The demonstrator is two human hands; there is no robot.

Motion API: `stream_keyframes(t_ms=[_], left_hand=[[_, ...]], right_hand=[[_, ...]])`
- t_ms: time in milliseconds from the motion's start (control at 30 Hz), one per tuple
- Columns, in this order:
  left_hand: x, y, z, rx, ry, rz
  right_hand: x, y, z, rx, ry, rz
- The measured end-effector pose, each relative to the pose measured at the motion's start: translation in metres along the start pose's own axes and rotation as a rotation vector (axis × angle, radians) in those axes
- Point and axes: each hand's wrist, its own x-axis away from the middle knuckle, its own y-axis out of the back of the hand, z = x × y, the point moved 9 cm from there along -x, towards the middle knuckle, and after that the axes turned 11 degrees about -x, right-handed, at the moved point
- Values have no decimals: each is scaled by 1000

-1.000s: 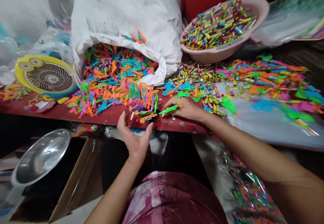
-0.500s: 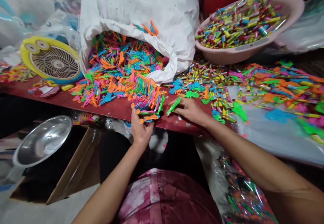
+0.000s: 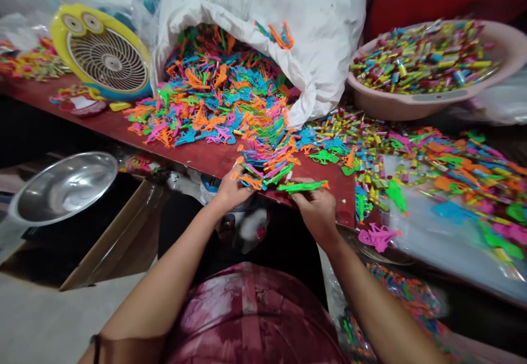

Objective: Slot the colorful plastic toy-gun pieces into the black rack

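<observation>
My left hand [image 3: 234, 191] is closed on orange and blue plastic toy pieces [image 3: 249, 182] at the near end of a stacked row. This row [image 3: 269, 139] of small bright toy pieces runs back toward the white sack. In my right hand [image 3: 319, 210], a green plastic toy piece [image 3: 302, 186] with an orange tip is pinched, lying nearly level just right of the row. Both hands are at the front edge of the red table [image 3: 206, 162]. Fingertips of the right hand are partly hidden behind the green piece.
A white sack [image 3: 263, 1] spills many toy pieces. Left of it stands a yellow fan [image 3: 111, 62]. At right are a pink basin [image 3: 411, 106] of small coloured tubes and plastic sheeting [image 3: 428, 232] under loose toys. A metal bowl [image 3: 66, 188] sits lower left.
The view has shifted. My right hand has turned its green toy piece from steeply slanted to nearly level. A pink toy piece at the right, earlier behind my forearm, now shows.
</observation>
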Motion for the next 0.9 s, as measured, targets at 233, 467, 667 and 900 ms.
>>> stream_keyframes(t_ms=[233,467,667,900], left_hand=[[-5,6,-14,30,-48,36],[-4,8,-12,-6,-83,-5],[-4,6,-9,-31,-101,-1],[-5,5,-9,0,-148,42]], right_hand=[[2,-15,12,110,216,24],[3,-24,12,183,147,24],[1,-29,14,350,132,50],[-6,-30,16,410,108,119]])
